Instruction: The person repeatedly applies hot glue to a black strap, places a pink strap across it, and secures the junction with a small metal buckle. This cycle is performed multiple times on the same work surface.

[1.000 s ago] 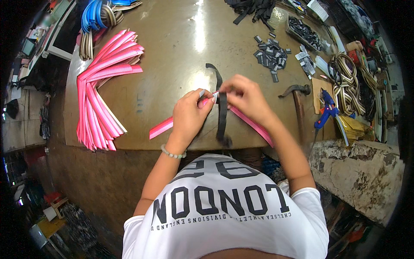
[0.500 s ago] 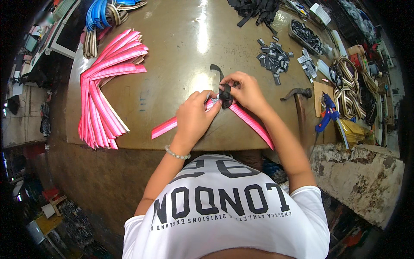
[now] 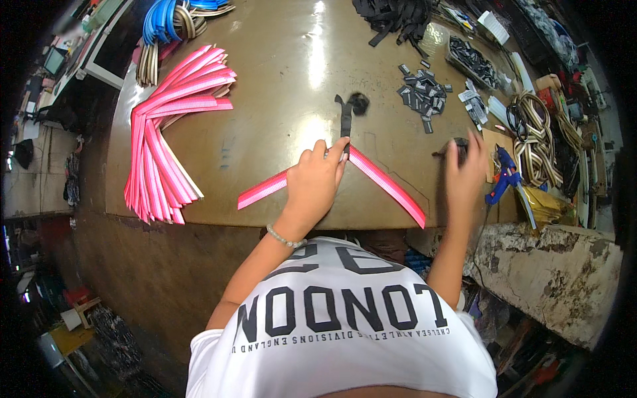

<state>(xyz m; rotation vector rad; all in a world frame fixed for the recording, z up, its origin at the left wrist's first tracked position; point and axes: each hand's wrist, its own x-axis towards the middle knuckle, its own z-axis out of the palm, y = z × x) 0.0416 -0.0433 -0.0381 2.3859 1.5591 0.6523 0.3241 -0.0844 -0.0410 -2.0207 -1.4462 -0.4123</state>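
Note:
My left hand [image 3: 315, 178] presses its fingertips on a short black strap [image 3: 345, 123], where it meets the bend of a pink striped webbing strap [image 3: 388, 186]. The webbing's two arms spread toward the table's near edge in an upturned V. Just beyond the fingertips lies a small round black piece [image 3: 358, 103], blurred; it looks like a roll of tape. My right hand [image 3: 466, 174], smeared by motion, is over the hammer [image 3: 460, 150] with thumb and fingers apart. Most of the hammer is hidden behind that hand.
Pink straps [image 3: 159, 146] are stacked at the left, with blue straps [image 3: 159, 23] behind. Small black tags [image 3: 423, 91] are heaped at the right, near a clear tray [image 3: 471, 60]. A blue glue gun [image 3: 505, 174] and coiled cord [image 3: 534, 136] lie far right. Black straps [image 3: 395, 16] are piled at the back.
My right hand has let go of the round black piece and swung right to the hammer. That piece now lies farther back. My left hand has shifted slightly right, staying at the webbing's bend.

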